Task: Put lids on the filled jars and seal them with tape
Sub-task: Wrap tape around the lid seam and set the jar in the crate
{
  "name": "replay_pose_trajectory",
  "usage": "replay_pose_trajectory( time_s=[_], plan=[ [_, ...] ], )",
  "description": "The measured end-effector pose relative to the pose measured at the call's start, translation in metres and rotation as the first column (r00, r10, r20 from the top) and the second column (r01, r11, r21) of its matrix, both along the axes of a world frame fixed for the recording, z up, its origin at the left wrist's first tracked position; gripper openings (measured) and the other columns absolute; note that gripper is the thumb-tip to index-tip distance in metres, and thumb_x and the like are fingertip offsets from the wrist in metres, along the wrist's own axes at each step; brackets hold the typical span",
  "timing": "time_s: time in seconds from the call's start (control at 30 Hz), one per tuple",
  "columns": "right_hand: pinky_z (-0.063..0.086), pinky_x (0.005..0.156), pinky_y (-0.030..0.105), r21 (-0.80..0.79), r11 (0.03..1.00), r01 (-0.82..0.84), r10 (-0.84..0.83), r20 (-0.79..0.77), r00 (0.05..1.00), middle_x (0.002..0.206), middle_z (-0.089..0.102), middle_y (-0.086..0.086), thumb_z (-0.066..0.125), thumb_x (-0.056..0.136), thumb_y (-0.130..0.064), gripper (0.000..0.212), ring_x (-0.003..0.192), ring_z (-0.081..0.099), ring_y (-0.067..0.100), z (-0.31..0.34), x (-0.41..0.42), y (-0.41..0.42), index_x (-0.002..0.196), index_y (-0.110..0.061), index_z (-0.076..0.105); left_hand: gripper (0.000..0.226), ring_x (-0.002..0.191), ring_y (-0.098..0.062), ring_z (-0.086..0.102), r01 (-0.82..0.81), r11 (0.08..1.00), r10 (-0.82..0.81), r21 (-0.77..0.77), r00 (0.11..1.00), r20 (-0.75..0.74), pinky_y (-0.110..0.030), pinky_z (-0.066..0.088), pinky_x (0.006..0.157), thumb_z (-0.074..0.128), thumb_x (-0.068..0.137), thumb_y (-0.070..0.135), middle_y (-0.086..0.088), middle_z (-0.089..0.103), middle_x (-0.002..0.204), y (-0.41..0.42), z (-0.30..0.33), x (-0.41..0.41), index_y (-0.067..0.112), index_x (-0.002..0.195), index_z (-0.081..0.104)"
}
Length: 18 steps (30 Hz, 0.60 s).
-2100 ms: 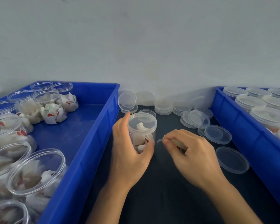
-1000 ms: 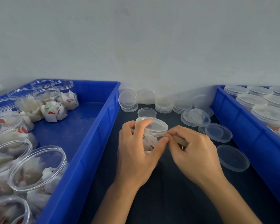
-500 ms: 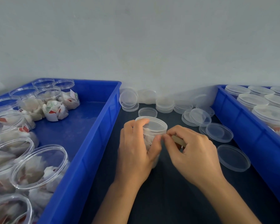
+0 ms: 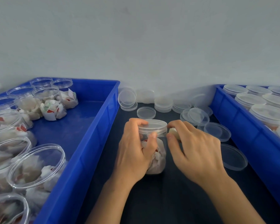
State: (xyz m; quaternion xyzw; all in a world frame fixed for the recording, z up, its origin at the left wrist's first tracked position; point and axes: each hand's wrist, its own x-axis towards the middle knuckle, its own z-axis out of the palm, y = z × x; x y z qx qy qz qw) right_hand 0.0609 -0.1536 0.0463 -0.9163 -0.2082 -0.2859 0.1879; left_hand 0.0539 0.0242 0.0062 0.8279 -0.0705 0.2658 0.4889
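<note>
Head view: the left hand (image 4: 134, 152) curls round a lidded jar (image 4: 157, 152) standing mid-desk between two blue bins (image 4: 81, 160), fingertips on its lid (image 4: 157, 125), while the right hand (image 4: 196, 152) pinches a small pale tape roll (image 4: 173, 132) against the jar's rim.

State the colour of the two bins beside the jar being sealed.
Both bins are bright blue, clearest in the head view.

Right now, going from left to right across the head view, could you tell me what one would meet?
Left blue bin of open filled jars → left hand → lidded jar → right hand → loose lid → right blue bin.
</note>
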Motion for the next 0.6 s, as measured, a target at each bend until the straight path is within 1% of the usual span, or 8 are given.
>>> replay_pose_trajectory(
  time_s=[0.1, 0.2, 0.3, 0.37, 0.43, 0.53, 0.6],
  plan=[
    [0.041, 0.043, 0.029, -0.015, 1.000, 0.009, -0.009, 0.021, 1.000, 0.084, 0.064, -0.010, 0.036, 0.102, -0.046, 0.035, 0.058, 0.056, 0.011, 0.0006, 0.0015, -0.0021, 0.109, -0.027, 0.064, 0.041, 0.107, -0.006, 0.064, 0.010, 0.999, -0.009, 0.034, 1.000, -0.011, -0.030, 0.058, 0.083, 0.044, 0.098, 0.064, 0.007, 0.059, 0.121, 0.0016, 0.0013, 0.0001, 0.034, 0.126, 0.045],
    [0.039, 0.043, 0.027, -0.020, 1.000, 0.014, -0.013, 0.036, 0.999, 0.083, 0.064, -0.009, 0.038, 0.102, -0.045, 0.033, 0.058, 0.056, 0.011, 0.0020, 0.0021, -0.0042, 0.107, -0.026, 0.064, 0.039, 0.106, -0.005, 0.064, 0.020, 0.998, -0.019, 0.053, 1.000, -0.016, -0.024, 0.055, 0.081, 0.044, 0.097, 0.066, 0.010, 0.058, 0.120, 0.0017, 0.0017, -0.0005, 0.038, 0.124, 0.044],
    [0.034, 0.043, 0.024, -0.031, 0.999, 0.011, -0.011, 0.021, 1.000, 0.082, 0.063, -0.010, 0.035, 0.101, -0.047, 0.034, 0.057, 0.054, 0.009, 0.0023, 0.0020, -0.0043, 0.105, -0.027, 0.063, 0.037, 0.104, -0.005, 0.065, 0.042, 0.998, -0.041, 0.050, 0.999, -0.023, -0.023, 0.055, 0.079, 0.045, 0.096, 0.067, 0.010, 0.058, 0.119, 0.0019, 0.0018, -0.0005, 0.041, 0.122, 0.043],
    [0.031, 0.044, 0.023, -0.032, 0.999, 0.005, -0.005, -0.001, 1.000, 0.080, 0.062, -0.011, 0.033, 0.101, -0.048, 0.034, 0.057, 0.054, 0.008, 0.0025, 0.0023, -0.0041, 0.103, -0.028, 0.061, 0.033, 0.102, -0.007, 0.067, 0.075, 0.997, -0.073, 0.025, 0.996, -0.042, -0.023, 0.056, 0.077, 0.046, 0.096, 0.067, 0.011, 0.061, 0.118, 0.0030, 0.0019, -0.0009, 0.045, 0.120, 0.043],
    [0.032, 0.044, 0.025, -0.028, 1.000, -0.005, 0.004, -0.028, 1.000, 0.077, 0.059, -0.013, 0.030, 0.101, -0.050, 0.034, 0.056, 0.054, 0.007, 0.0020, 0.0029, -0.0042, 0.101, -0.029, 0.056, 0.028, 0.100, -0.008, 0.069, 0.115, 0.993, -0.116, -0.021, 0.992, -0.057, -0.020, 0.055, 0.076, 0.047, 0.096, 0.065, 0.012, 0.065, 0.114, 0.0036, 0.0022, -0.0013, 0.048, 0.117, 0.044],
    [0.031, 0.045, 0.027, -0.031, 0.999, -0.025, 0.023, -0.066, 0.998, 0.069, 0.052, -0.017, 0.027, 0.100, -0.052, 0.030, 0.054, 0.052, 0.005, 0.0003, 0.0029, -0.0056, 0.101, -0.031, 0.048, 0.028, 0.101, -0.010, 0.070, 0.141, 0.985, -0.148, -0.095, 0.987, -0.067, -0.018, 0.053, 0.078, 0.050, 0.096, 0.060, 0.013, 0.069, 0.111, 0.0038, 0.0027, -0.0014, 0.047, 0.120, 0.049],
    [0.031, 0.046, 0.028, -0.021, 0.999, -0.030, 0.029, -0.082, 0.996, 0.068, 0.051, -0.017, 0.027, 0.100, -0.054, 0.029, 0.054, 0.051, 0.004, 0.0001, 0.0029, -0.0070, 0.102, -0.032, 0.045, 0.031, 0.104, -0.010, 0.071, 0.151, 0.977, -0.162, -0.148, 0.984, -0.070, -0.018, 0.054, 0.081, 0.050, 0.096, 0.057, 0.014, 0.071, 0.114, 0.0031, 0.0017, -0.0017, 0.047, 0.125, 0.050]
  ],
)
